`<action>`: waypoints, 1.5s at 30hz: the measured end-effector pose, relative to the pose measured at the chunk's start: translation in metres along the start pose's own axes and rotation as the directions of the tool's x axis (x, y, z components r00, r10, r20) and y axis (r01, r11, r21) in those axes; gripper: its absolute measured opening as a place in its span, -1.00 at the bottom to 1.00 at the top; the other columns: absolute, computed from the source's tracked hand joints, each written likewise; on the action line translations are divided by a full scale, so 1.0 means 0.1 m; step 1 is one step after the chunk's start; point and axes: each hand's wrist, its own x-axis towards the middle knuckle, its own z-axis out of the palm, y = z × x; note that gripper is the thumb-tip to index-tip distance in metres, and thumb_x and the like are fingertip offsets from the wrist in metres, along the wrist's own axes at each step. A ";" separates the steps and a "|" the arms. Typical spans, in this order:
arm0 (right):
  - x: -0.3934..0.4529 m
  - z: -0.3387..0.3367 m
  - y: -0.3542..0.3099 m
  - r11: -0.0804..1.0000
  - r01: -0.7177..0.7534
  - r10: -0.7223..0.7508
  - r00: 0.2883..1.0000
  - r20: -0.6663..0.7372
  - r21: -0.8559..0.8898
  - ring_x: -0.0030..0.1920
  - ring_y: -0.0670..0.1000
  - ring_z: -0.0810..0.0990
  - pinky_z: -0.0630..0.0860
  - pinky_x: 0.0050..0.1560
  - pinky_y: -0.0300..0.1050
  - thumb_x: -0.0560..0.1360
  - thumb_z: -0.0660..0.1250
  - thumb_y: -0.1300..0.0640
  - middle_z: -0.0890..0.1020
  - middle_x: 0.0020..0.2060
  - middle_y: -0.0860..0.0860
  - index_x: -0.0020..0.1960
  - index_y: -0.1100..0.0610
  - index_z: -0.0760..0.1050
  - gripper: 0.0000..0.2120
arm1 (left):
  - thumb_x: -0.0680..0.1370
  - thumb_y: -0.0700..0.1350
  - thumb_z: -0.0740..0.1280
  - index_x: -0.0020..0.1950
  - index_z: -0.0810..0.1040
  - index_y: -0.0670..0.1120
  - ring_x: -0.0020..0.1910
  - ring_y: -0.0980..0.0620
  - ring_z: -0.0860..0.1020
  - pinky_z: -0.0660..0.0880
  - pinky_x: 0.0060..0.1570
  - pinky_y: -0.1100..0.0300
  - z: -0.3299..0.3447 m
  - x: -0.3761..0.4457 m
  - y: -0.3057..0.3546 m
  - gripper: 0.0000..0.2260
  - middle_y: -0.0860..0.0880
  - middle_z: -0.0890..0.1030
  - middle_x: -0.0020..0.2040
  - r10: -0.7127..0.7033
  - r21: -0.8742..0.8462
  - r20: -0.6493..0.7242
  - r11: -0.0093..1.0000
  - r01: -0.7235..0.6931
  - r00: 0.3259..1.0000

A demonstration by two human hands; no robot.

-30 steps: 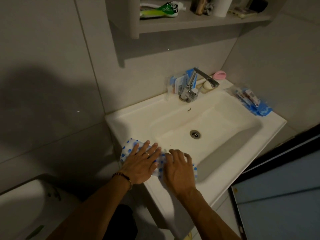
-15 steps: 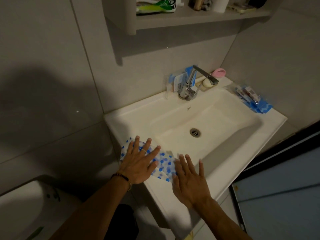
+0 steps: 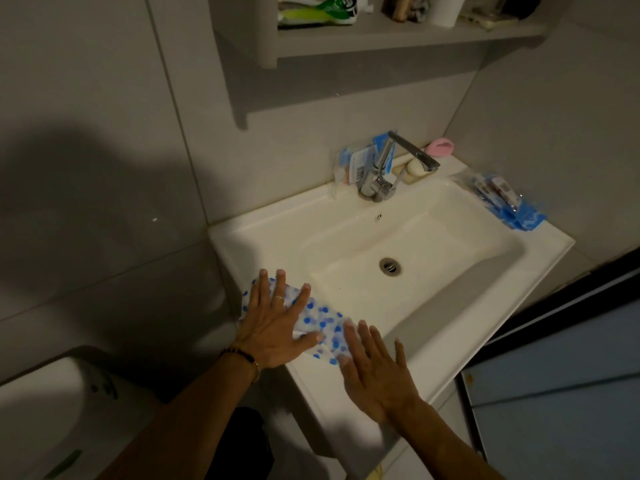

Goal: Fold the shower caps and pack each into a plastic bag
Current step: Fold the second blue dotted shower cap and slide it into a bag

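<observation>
Fingers [image 3: 277, 289] of both hands lay straight and spread, holding nothing, on the dotted shower cap [image 3: 323, 320] at the sink [image 3: 433, 372] edge; firm, even pressing outward would probably flatten it best for folding.

Dim bathroom light, large wall shadow, soft focus, wide-angle edge distortion

Bare forearms; dark beaded bracelet [image 3: 244, 356] at left wrist; ring [image 3: 279, 297].

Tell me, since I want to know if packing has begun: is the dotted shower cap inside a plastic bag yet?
No. The shower cap lies bare on the sink rim, pressed flat under the left hand and right hand.
</observation>
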 end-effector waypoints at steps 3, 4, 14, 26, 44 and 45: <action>0.20 -0.21 -0.11 0.999 -0.022 0.021 0.999 -0.037 -0.033 0.53 0.05 -0.17 -0.29 0.43 0.17 0.53 -0.22 -0.32 -0.12 0.55 0.02 0.54 -0.03 -0.21 -0.33 | 0.30 0.57 -0.15 0.47 -0.33 0.17 0.37 -0.30 -0.47 -0.42 0.33 -0.21 -0.03 0.00 0.00 -0.12 -0.17 -0.43 0.43 -0.001 0.018 0.031 1.000 0.001 1.000; 0.31 -0.30 -0.18 0.999 -0.033 0.034 0.996 -0.078 0.014 0.54 0.05 -0.08 -0.21 0.46 0.18 0.55 -0.13 -0.30 -0.02 0.55 0.04 0.54 0.03 -0.13 -0.32 | 0.30 0.57 -0.13 0.47 -0.34 0.19 0.38 -0.30 -0.47 -0.40 0.35 -0.22 -0.03 0.00 -0.01 -0.13 -0.17 -0.42 0.44 0.009 0.023 0.032 1.000 -0.010 0.999; 0.71 -0.93 -0.07 0.924 -0.157 0.037 0.944 0.327 0.350 -0.17 0.05 0.62 0.57 -0.13 -0.06 0.42 0.42 0.01 0.67 -0.13 0.14 -0.06 0.20 0.61 -0.75 | 0.37 0.50 0.03 0.53 0.01 0.00 0.50 -0.15 -0.25 -0.25 0.40 -0.23 -0.22 0.05 -0.08 -0.12 -0.16 -0.13 0.54 0.219 0.099 -0.182 0.974 -0.204 0.959; 0.59 -0.29 -0.43 0.950 -0.110 0.215 0.910 -0.355 0.292 -0.02 0.08 0.54 0.47 -0.14 -0.06 0.41 0.37 -0.13 0.47 -0.04 -0.01 0.11 0.07 0.37 -0.59 | 0.47 -0.06 0.39 0.03 0.62 -0.05 0.05 -0.07 0.50 0.39 0.11 0.02 -0.28 -0.34 0.12 -0.83 -0.04 0.59 0.03 0.244 -0.071 -0.167 0.963 -0.259 0.955; 0.16 -0.11 -0.19 0.889 0.412 -0.269 0.822 -0.501 0.198 -0.32 -0.08 0.48 0.37 -0.33 -0.35 0.52 0.16 0.02 0.62 -0.31 -0.13 -0.02 0.00 0.63 -0.74 | 0.45 0.38 0.07 0.19 0.45 0.08 0.14 0.10 0.35 0.34 0.20 0.19 -0.19 -0.55 0.05 -0.49 0.09 0.48 0.11 0.210 -0.156 -0.092 0.962 -0.222 0.973; 0.17 -0.15 -0.22 0.868 0.381 -0.216 0.868 -0.448 0.318 -0.38 -0.14 0.44 0.34 -0.36 -0.36 0.54 0.20 0.05 0.54 -0.39 -0.20 -0.07 0.00 0.64 -0.77 | 0.50 0.31 0.06 0.12 0.48 0.06 0.11 0.10 0.36 0.37 0.15 0.22 -0.16 -0.54 0.05 -0.57 0.08 0.50 0.05 0.187 -0.196 -0.128 0.958 -0.210 0.974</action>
